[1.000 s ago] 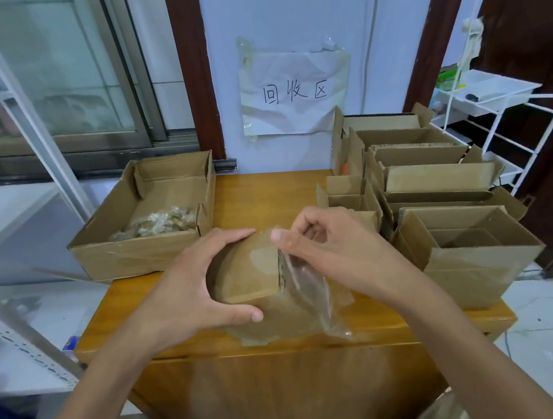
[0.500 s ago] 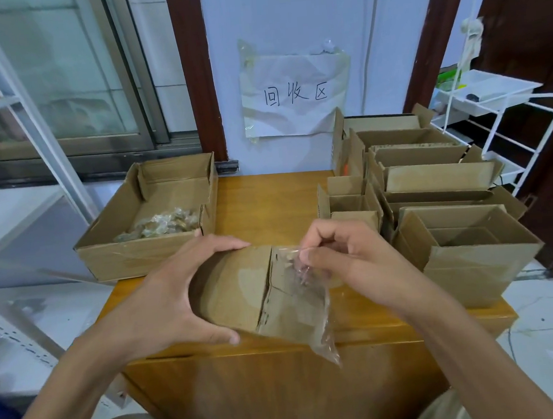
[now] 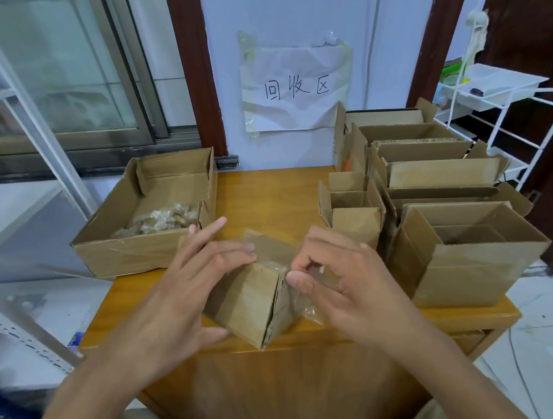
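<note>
- Head view, compared with half a second before: the small cardboard box had been turned, so that a corner edge, not a flat face, was presented to the camera.
- The clear tape, which had earlier hung below the box in a long strip, was now gathered up close against the box's right side. From this it was judged that the peeling was well advanced, with the last stuck length yet to be pulled free.
- The box was held over the near edge of the desk, between the two hands.
- The left hand had been loosened. Its fingers were spread and nearly straight, laid across the box's far upper face, with the index finger lifted clear and the thumb set against the near lower side.
- The right hand was closed tightly, the tape being pinched between thumb and curled fingers just beside the box's top edge.
- An open carton with crumpled tape scraps was seen to the left, and the likely next need was judged to be a firm pull followed by a drop there.
</note>
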Tool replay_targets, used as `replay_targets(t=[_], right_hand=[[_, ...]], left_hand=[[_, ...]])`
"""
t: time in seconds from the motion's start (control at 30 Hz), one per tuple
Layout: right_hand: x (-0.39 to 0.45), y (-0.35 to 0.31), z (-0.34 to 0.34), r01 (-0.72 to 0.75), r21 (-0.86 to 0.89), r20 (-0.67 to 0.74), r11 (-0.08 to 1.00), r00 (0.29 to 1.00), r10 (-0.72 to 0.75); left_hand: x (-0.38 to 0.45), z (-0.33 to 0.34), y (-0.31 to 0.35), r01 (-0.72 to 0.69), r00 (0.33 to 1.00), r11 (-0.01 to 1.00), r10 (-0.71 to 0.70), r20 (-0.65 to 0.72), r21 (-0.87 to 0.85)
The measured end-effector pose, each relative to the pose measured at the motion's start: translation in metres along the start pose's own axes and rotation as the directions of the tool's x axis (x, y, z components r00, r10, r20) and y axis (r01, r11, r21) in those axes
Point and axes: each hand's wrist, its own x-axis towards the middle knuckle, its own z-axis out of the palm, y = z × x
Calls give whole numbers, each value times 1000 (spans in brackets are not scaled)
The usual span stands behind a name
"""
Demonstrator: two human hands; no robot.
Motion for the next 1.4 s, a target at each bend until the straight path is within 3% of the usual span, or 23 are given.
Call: replay_targets(t=[0.17, 0.27, 0.4, 0.53, 0.73, 0.83, 1.0, 1.07, 1.23, 1.33, 1.4], right_hand=[[-4, -8, 10, 40, 73, -96, 997, 995, -33], [-3, -2, 8, -95, 288, -157, 953, 977, 145], [-4, 2, 15, -189, 174, -89, 966, 974, 207], [-6, 9, 19, -311, 287, -97, 906, 932, 350], [-12, 15, 21, -323, 303, -161, 897, 910, 383], [-15, 14, 23, -358, 378, -81, 854, 906, 415], [-5, 9, 12, -449, 590, -26, 671, 820, 571], [3, 11, 1, -448, 569, -68, 689, 810, 582], [20, 14, -19, -382, 435, -109, 815, 876, 469], [27, 16, -20, -422, 495, -70, 760, 852, 519], [30, 14, -16, -453, 551, 5, 701, 841, 540]], left_hand=[[-5, 14, 1, -27, 995, 999, 24, -97, -28], [-12, 25, -2, -34, 987, 999, 28, -157, -38], [-21, 36, -11, 1, 983, 999, -7, -183, -35], [-24, 42, -12, 27, 986, 1000, -29, -163, -14], [-33, 34, -10, 209, 954, 962, -240, -179, -178], [-32, 24, -7, 294, 934, 917, -336, -124, -270], [-22, -2, -15, 240, 966, 926, -259, -28, -291], [-20, -11, -24, 249, 963, 893, -271, -7, -376], [-26, -9, -32, 351, 921, 799, -390, 23, -489], [-29, 2, -26, 455, 876, 722, -468, 117, -521], [-27, 2, -22, 499, 856, 723, -498, 141, -478]])
